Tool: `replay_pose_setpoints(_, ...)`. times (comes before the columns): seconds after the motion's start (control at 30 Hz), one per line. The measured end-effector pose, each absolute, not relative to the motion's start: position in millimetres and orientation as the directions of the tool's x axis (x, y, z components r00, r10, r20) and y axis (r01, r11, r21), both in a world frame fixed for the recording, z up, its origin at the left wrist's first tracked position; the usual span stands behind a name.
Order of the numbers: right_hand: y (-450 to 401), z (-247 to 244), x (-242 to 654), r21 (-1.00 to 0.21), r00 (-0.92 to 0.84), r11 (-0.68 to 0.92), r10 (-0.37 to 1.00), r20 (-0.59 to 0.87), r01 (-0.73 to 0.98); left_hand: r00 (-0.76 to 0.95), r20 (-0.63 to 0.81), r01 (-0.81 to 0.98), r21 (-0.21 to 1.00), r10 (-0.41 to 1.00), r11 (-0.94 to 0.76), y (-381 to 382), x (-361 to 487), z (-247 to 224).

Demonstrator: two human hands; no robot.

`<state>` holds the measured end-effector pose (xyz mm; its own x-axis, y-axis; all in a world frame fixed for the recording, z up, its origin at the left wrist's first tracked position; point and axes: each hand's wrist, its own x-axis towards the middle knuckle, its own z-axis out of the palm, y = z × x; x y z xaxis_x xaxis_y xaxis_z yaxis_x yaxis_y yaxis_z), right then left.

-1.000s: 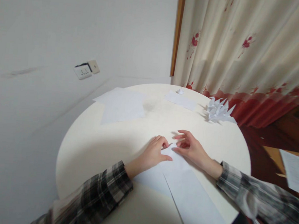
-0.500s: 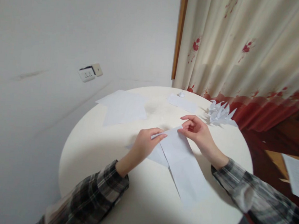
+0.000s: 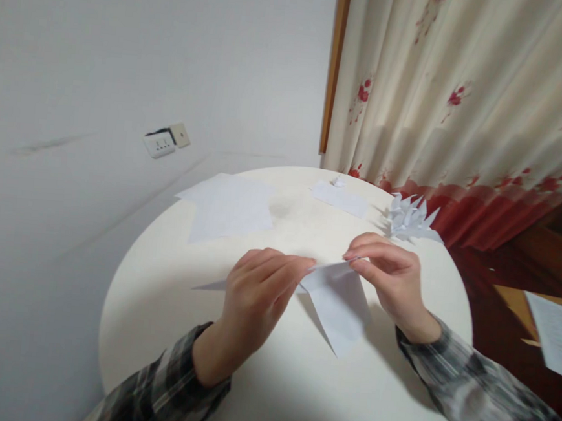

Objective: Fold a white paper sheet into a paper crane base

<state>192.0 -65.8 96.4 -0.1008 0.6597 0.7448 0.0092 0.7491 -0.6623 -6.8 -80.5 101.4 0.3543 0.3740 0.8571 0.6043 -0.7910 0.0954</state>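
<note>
Both my hands hold a folded sheet of white paper (image 3: 339, 303) above the round white table (image 3: 166, 312). My left hand (image 3: 259, 293) pinches its upper left part, fingers pressed together. At the upper right corner, my right hand (image 3: 390, 274) grips the edge between thumb and fingers. The sheet's lower part hangs down towards me, and a pointed paper piece sticks out to the left behind my left hand. How the folds lie beneath my left hand is hidden.
Flat white sheets (image 3: 232, 207) lie at the table's back left. A smaller sheet (image 3: 343, 199) with a tiny folded paper (image 3: 338, 182) is at the back. Pointed folded papers (image 3: 411, 217) cluster at the right edge. A written sheet (image 3: 556, 333) rests on wood at far right.
The paper's top edge has been raised and tilted, so its lower part looks shorter. My left hand has turned over the paper, and my right fingers have closed on the corner.
</note>
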Motion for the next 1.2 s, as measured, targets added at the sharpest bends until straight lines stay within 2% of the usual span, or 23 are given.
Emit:
replay_pose_setpoints(0.3, -61.7, 97.2, 200.5, -0.622, -0.114, 0.783, 0.619, 0.777, 0.011, 0.376, 0.861, 0.608, 0.050, 0.342, -0.792, -78.0, -0.5, 101.6)
replay_pose_setpoints(0.7, -60.4, 97.3, 200.6, -0.571, -0.131, 0.819, 0.572, 0.810, 0.054, 0.363, 0.859, 0.605, 0.077, 0.360, -0.793, -75.9, 0.4, 101.4)
replay_pose_setpoints(1.2, -58.5, 96.6, 198.1, -0.605, -0.068, 0.791, 0.611, 0.789, 0.092, 0.366, 0.854, 0.577, 0.102, 0.368, -0.811, -74.3, 1.2, 98.6)
